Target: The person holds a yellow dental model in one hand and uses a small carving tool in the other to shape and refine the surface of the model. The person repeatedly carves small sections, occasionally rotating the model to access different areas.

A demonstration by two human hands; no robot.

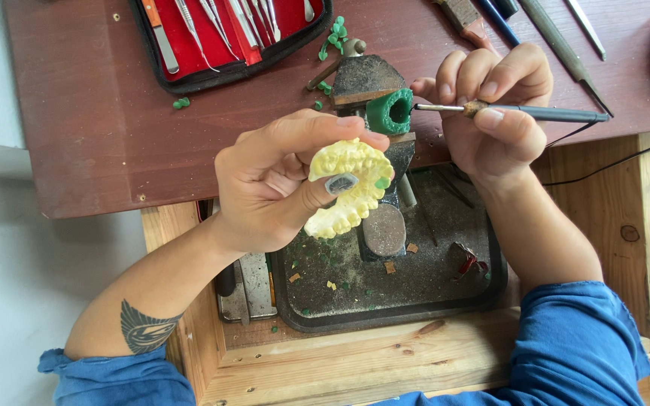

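We note a dark metal tray [445,301] set in an open wooden drawer [611,218]. The tray floor is gritty, scattered with small green and tan wax chips. A black stand [381,225] rises from it, with a smooth oval base plate and a peaked top near the table edge.

On the brown table [92,113], an open case [220,45] with red lining holds a row of slim steel instruments. Green wax crumbs [335,36] lie just beside it. More long tools [566,45] rest at the upper right.

Our left hand [280,188] grips a pale yellow dental cast [347,188], thumb across its front and fingers curled behind. The cast is horseshoe-shaped, lumpy with teeth, with a small green spot at one side. It is held above the tray, in front of the stand.

Our right hand [490,105] is closed on a thin wax tool [520,113], held like a pen, with a cord trailing from its dark handle. Its metal tip touches a green wax block [390,111], a hollowed ring shape, sitting at the stand's top.

Blue sleeves are rolled up on both arms.
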